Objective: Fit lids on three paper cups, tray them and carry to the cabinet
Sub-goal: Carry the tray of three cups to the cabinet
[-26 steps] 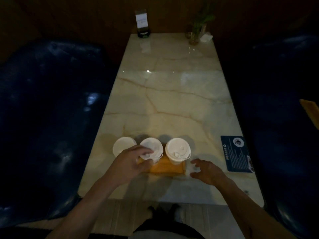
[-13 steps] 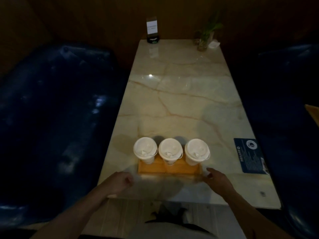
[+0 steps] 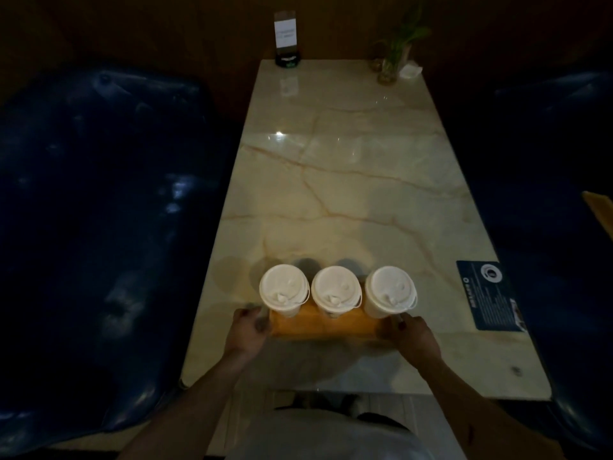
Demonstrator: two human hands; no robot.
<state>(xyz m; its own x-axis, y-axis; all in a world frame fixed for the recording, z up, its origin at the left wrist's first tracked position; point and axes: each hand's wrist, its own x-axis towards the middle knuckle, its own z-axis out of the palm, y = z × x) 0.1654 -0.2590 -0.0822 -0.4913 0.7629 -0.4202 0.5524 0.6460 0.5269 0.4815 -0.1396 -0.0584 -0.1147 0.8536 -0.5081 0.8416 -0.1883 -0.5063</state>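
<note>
Fingers [image 3: 257, 322] of both hands grip the tray [image 3: 326, 327] ends; three lidded cups [image 3: 335, 288] between.

Dim booth — marble table [image 3: 365, 194], blue seats [image 3: 99, 227].

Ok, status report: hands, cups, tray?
Left hand and right hand grip the tray ends. Three lidded cups on it. Table ahead clear.

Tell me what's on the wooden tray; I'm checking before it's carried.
Three lidded paper cups stand in a row on the wooden tray. Their contents are hidden by the lids.
</note>
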